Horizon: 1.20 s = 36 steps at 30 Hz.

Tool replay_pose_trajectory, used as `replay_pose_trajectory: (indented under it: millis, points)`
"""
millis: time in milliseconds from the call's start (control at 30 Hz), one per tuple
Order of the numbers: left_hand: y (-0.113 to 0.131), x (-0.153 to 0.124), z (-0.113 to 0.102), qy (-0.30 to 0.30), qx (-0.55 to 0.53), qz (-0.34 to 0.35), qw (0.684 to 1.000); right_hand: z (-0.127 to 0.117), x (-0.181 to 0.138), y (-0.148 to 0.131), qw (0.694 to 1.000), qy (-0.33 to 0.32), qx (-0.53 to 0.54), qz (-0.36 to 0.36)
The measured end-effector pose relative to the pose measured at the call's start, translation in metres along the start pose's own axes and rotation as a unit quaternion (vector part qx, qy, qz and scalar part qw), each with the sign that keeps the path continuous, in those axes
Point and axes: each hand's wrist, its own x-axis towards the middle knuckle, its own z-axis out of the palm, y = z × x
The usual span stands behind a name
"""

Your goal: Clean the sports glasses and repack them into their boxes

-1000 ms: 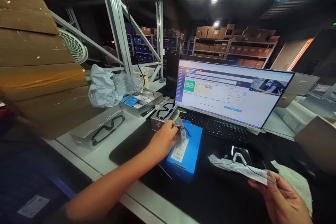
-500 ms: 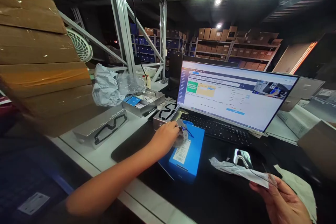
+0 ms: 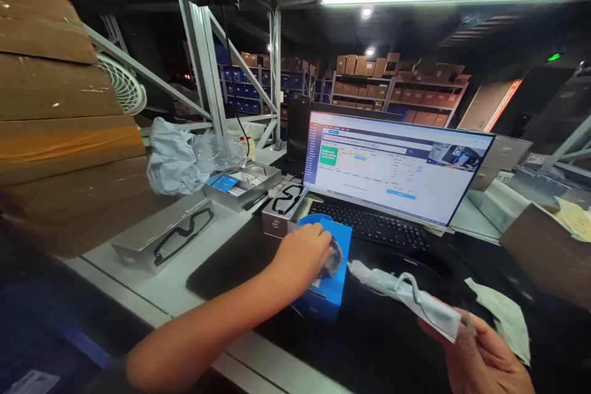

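Note:
My left hand (image 3: 307,249) is closed above a blue box (image 3: 323,301) on the black desk mat. It grips a small crumpled clear plastic bag (image 3: 333,258) with something dark inside, partly hidden by my fingers. My right hand (image 3: 482,351), at the lower right, pinches one end of a long thin white-wrapped item (image 3: 431,311). A pale curved piece stands up from the wrap, and a thin dark line runs along it. What lies inside the wrap I cannot make out. Behind my left hand sits a grey box (image 3: 281,215) printed with dark glasses.
A monitor (image 3: 392,166) and black keyboard (image 3: 373,225) stand behind the blue box. At left are another glasses box (image 3: 170,231), an open grey box (image 3: 244,188), crumpled plastic (image 3: 170,160) and stacked cartons (image 3: 60,92). A pale crumpled sheet (image 3: 501,314) lies near my right hand.
My left hand has moved slightly right and lower over the blue box, still gripping the plastic bag. The wrapped item has turned in my right hand. The whole view has shifted a little.

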Motion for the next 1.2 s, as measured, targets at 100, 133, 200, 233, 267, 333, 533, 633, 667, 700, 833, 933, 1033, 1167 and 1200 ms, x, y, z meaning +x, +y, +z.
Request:
replay_pose_trajectory:
  millis: [100, 133, 200, 233, 267, 333, 533, 633, 667, 700, 833, 933, 1033, 1167, 1200]
  points:
    - [-0.001, -0.005, 0.001, 0.000, 0.008, -0.022, 1.000, 0.009, -0.006, 0.008, 0.999, 0.018, 0.028, 0.009]
    - [-0.002, -0.006, 0.003, -0.003, 0.009, -0.032, 0.999, 0.012, -0.007, 0.011, 0.999, 0.021, 0.041, 0.017]
    - [-0.003, -0.009, 0.008, -0.010, 0.009, -0.049, 0.999, 0.018, -0.009, 0.016, 0.998, 0.011, 0.061, 0.033]
    - [-0.004, -0.009, 0.011, -0.014, 0.007, -0.056, 0.998, 0.021, -0.011, 0.019, 0.997, 0.001, 0.066, 0.039]
    - [-0.006, -0.010, 0.013, -0.017, 0.002, -0.061, 0.998, 0.024, -0.013, 0.021, 0.997, -0.009, 0.068, 0.043]
    - [-0.010, -0.010, 0.016, -0.019, -0.014, -0.066, 0.998, 0.030, -0.018, 0.023, 0.997, -0.023, 0.067, 0.042]
    - [-0.020, -0.010, 0.012, 0.010, -0.107, -0.042, 0.993, 0.053, -0.029, 0.022, 0.997, -0.024, 0.070, 0.022]
    - [-0.016, -0.012, 0.011, 0.035, -0.147, -0.027, 0.988, 0.063, -0.029, 0.021, 0.998, -0.011, 0.058, 0.001]
    - [-0.015, -0.013, 0.011, 0.045, -0.158, -0.021, 0.986, 0.066, -0.029, 0.021, 0.999, -0.006, 0.042, -0.008]
    - [-0.014, -0.015, 0.011, 0.055, -0.168, -0.016, 0.984, 0.067, -0.029, 0.022, 1.000, -0.005, 0.018, -0.018]
    - [-0.014, -0.023, 0.012, 0.100, -0.197, -0.006, 0.975, 0.066, -0.030, 0.023, 0.992, -0.014, -0.102, -0.077]
    - [-0.015, -0.029, 0.012, 0.116, -0.213, 0.009, 0.970, 0.064, -0.033, 0.025, 0.978, -0.005, -0.166, -0.124]
    - [-0.014, -0.035, 0.016, 0.121, -0.220, 0.023, 0.968, 0.065, -0.035, 0.026, 0.966, 0.027, -0.204, -0.154]
    - [-0.010, -0.044, 0.025, 0.132, -0.230, 0.045, 0.963, 0.068, -0.037, 0.031, 0.973, 0.010, -0.181, -0.142]
    - [-0.010, -0.046, 0.027, 0.145, -0.236, 0.049, 0.960, 0.069, -0.038, 0.032, 0.972, -0.006, -0.176, -0.154]
